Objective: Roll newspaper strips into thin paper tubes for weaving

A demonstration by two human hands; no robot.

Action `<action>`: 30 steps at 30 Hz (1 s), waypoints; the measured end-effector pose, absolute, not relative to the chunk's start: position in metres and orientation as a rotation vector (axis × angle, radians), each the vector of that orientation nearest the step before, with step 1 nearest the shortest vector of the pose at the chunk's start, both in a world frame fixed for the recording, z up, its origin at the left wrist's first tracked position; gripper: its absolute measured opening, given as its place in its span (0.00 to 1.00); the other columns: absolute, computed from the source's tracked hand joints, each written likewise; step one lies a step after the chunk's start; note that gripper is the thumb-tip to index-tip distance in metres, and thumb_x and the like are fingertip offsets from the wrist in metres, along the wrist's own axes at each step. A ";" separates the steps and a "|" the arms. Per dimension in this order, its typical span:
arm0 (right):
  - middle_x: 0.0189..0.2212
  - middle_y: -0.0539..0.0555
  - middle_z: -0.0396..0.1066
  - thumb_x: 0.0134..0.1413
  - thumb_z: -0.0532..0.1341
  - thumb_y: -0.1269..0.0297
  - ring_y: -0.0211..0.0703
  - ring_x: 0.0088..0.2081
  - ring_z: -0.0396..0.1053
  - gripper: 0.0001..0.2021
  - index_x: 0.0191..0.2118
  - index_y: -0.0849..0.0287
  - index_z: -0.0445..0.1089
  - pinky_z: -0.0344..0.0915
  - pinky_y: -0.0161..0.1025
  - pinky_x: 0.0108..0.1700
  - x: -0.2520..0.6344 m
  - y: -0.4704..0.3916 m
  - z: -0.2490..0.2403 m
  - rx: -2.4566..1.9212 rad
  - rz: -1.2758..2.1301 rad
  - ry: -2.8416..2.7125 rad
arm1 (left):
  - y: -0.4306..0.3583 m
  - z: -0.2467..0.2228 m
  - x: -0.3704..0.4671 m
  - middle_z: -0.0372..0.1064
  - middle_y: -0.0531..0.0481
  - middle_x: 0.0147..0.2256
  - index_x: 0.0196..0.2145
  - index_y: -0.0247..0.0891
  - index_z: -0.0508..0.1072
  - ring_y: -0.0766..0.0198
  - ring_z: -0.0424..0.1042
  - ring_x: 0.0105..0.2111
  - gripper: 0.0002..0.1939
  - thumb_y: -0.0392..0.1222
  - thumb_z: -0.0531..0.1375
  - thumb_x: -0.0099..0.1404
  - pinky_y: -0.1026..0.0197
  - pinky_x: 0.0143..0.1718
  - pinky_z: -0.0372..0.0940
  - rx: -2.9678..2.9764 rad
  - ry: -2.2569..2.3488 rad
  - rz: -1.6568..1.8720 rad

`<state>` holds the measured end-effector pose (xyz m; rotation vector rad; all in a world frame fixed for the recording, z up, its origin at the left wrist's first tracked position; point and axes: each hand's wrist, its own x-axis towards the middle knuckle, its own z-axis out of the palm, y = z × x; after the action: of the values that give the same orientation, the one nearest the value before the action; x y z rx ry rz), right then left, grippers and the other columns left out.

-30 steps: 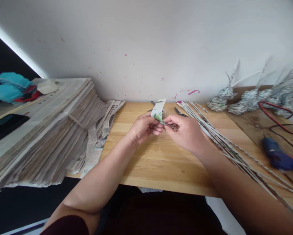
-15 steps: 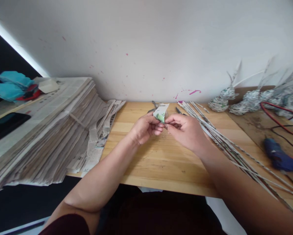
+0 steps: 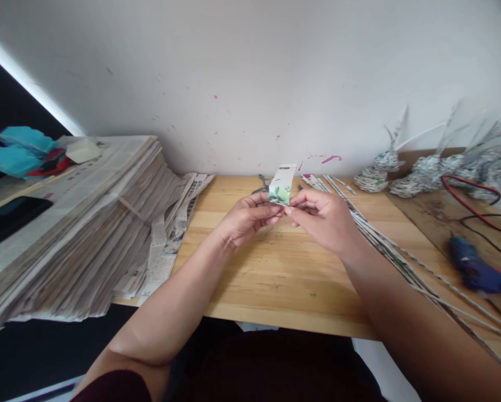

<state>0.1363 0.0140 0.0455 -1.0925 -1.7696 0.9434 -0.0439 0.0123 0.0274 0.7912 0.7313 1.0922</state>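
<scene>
A small white paper strip with green leaf print point(image 3: 281, 187) stands up between my two hands above the wooden table point(image 3: 271, 285). My left hand point(image 3: 250, 216) pinches its lower left edge between thumb and fingers. At the lower right corner, my right hand point(image 3: 318, 216) grips the same strip with thumb and forefinger. The fingertips of both hands almost meet under it. Behind my left hand lies a dark tool point(image 3: 262, 181), partly hidden. Long thin rolled paper sticks point(image 3: 384, 243) run beside and beneath my right forearm.
A tall stack of newspapers point(image 3: 95, 234) fills the left, with a phone point(image 3: 13, 220) and blue items point(image 3: 24, 146) on top. Newspaper strips point(image 3: 170, 240) lie beside it. On the right are woven paper pieces point(image 3: 376, 176), a red cable point(image 3: 463, 201) and a blue glue gun point(image 3: 476, 268).
The paper strip has turned to show more of its face and stands more upright. My right hand has shifted slightly right, and the fingers of both hands have changed position on the strip.
</scene>
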 end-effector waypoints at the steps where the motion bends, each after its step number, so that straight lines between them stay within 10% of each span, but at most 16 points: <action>1: 0.27 0.52 0.74 0.50 0.65 0.62 0.39 0.27 0.72 0.07 0.32 0.60 0.71 0.69 0.37 0.30 0.136 0.014 0.046 -1.089 0.951 -1.770 | 0.013 0.026 -0.044 0.76 0.50 0.31 0.36 0.32 0.76 0.71 0.75 0.30 0.13 0.29 0.69 0.51 0.69 0.35 0.69 0.804 0.737 1.101; 30: 0.27 0.51 0.75 0.50 0.66 0.63 0.37 0.26 0.70 0.06 0.30 0.60 0.72 0.67 0.35 0.30 0.132 0.010 0.049 -1.081 0.960 -1.766 | 0.016 0.016 -0.042 0.74 0.51 0.27 0.31 0.32 0.74 0.71 0.73 0.26 0.14 0.39 0.73 0.50 0.69 0.29 0.70 0.856 0.747 1.151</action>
<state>0.1322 0.0104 0.0490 -1.0815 -1.7664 0.9604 -0.0422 0.0164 0.0156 0.8559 0.7466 1.1507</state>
